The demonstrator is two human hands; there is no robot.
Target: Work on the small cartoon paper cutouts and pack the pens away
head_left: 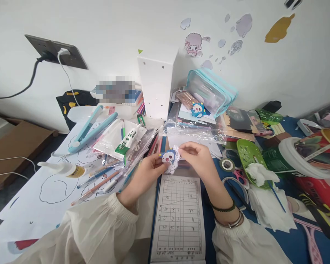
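Between thumb and fingers, my left hand (pixel 151 171) grips a small blue and white cartoon paper cutout (pixel 170 160) by its left side. The fingertips of my right hand (pixel 195 157) are closed at the cutout's upper right edge, on a small white bit; whether that bit is part of the cutout I cannot tell. Below both hands lies a handwritten form pad (pixel 178 216) with a printed grid. A clear plastic sleeve (pixel 195 131) lies just beyond them.
On the left are drawing sheets (pixel 55 190), a glue bottle (pixel 63 169), a light blue hair straightener (pixel 92 130) and pens. A white file box (pixel 156 84) and a clear pencil case (pixel 211 90) stand behind. To the right are a tape roll (pixel 227 164), a green tray (pixel 249 154) and tissues (pixel 271 209).
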